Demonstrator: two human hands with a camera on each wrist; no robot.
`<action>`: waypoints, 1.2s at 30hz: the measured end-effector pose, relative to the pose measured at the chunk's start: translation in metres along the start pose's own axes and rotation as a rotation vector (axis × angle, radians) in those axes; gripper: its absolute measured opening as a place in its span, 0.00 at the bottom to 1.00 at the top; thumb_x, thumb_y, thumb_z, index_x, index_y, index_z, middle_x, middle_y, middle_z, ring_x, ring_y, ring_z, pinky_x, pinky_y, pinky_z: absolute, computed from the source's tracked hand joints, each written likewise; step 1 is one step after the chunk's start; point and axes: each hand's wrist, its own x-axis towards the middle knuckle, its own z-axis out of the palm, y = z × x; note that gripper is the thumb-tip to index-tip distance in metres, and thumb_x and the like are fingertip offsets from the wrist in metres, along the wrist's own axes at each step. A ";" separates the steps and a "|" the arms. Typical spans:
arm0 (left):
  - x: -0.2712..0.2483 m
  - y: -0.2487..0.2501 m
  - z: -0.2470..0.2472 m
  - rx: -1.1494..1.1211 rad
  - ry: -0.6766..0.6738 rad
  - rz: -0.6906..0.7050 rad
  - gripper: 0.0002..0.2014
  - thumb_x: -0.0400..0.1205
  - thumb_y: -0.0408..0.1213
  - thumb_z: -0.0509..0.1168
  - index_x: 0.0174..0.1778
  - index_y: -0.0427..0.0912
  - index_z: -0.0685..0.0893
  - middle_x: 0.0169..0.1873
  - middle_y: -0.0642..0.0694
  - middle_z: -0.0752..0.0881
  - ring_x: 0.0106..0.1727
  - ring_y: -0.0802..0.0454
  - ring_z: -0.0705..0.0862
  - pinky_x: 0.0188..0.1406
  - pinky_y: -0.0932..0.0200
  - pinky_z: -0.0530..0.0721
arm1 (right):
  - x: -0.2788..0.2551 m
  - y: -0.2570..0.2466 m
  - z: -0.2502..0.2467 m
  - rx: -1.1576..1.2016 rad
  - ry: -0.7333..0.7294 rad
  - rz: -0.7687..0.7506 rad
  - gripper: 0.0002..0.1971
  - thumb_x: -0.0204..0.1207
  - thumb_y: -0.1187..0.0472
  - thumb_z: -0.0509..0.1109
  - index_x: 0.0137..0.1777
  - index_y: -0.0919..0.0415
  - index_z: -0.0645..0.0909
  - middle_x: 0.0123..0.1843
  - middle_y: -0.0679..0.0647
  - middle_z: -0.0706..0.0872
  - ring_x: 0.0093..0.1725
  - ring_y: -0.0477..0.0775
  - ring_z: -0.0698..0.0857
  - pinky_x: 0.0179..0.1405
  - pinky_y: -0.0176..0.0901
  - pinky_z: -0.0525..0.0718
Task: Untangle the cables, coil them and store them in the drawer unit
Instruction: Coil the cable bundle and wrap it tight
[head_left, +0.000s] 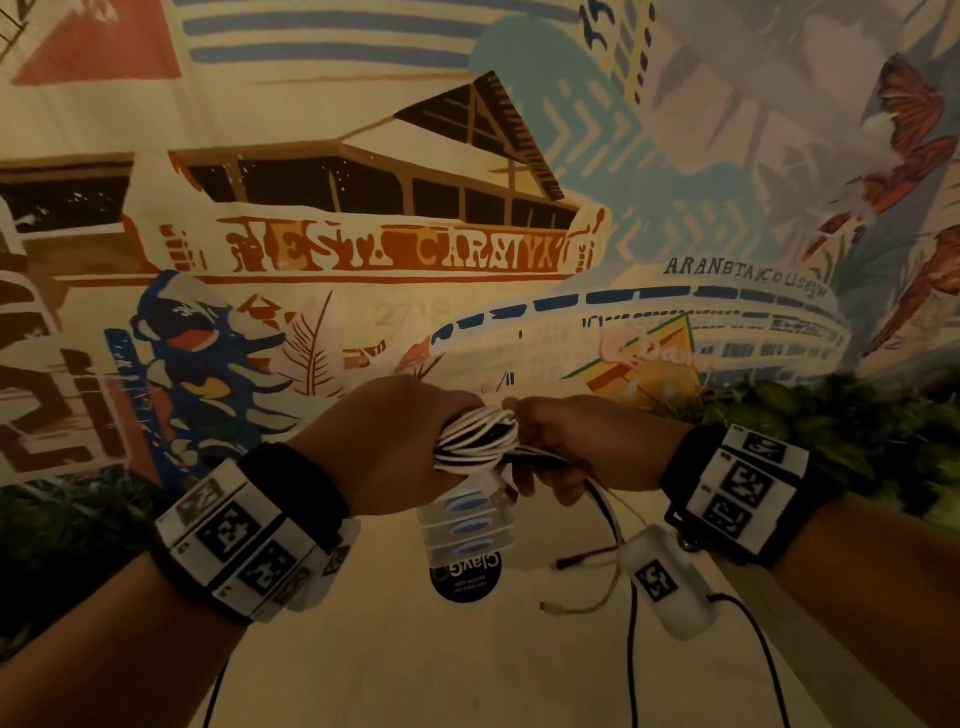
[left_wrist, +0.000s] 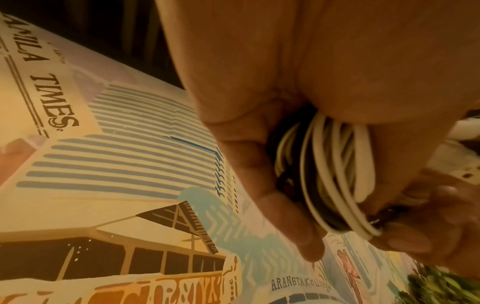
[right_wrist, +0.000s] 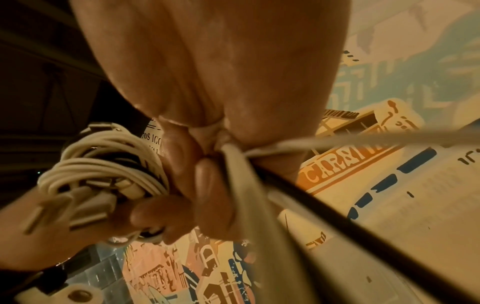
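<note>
Your left hand (head_left: 387, 441) is wrapped around a coil (head_left: 475, 436) of white and black cables, fingers curled through the loops, and the bundle sits right between your two hands, held up in the air in front of a painted wall (head_left: 363, 249). Your right hand (head_left: 587, 441) touches the coil's right side and pinches the loose strands (right_wrist: 259, 185) that leave it: a white one and a black one run out of your right fist and hang down below it. In the right wrist view a flat white plug (right_wrist: 78, 207) lies against the coil, just beside your right fingertips. Below your hands stands a clear drawer unit (head_left: 465, 525) on a pale surface (head_left: 415, 665), a black round label (head_left: 466, 577) at its near side; two cable ends (head_left: 582, 582) dangle under your right hand
</note>
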 end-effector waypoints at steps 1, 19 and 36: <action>-0.001 0.000 0.002 0.005 -0.011 0.005 0.07 0.82 0.49 0.70 0.44 0.59 0.77 0.31 0.59 0.82 0.32 0.64 0.80 0.33 0.73 0.71 | 0.002 0.000 0.001 0.048 -0.007 0.020 0.34 0.90 0.39 0.50 0.43 0.61 0.89 0.39 0.61 0.87 0.26 0.51 0.66 0.31 0.44 0.68; 0.009 0.034 0.029 0.521 -0.201 -0.123 0.17 0.90 0.51 0.53 0.51 0.47 0.83 0.36 0.52 0.83 0.32 0.51 0.77 0.33 0.61 0.72 | 0.001 -0.022 0.014 -0.524 -0.099 0.125 0.18 0.74 0.45 0.80 0.59 0.55 0.90 0.53 0.49 0.94 0.53 0.46 0.93 0.55 0.46 0.92; 0.008 0.046 0.030 0.525 -0.245 -0.224 0.12 0.88 0.45 0.55 0.42 0.48 0.80 0.34 0.53 0.78 0.35 0.53 0.77 0.39 0.61 0.73 | 0.005 -0.003 0.045 -0.848 0.073 -0.066 0.11 0.77 0.55 0.76 0.54 0.62 0.86 0.52 0.61 0.90 0.51 0.61 0.88 0.50 0.49 0.84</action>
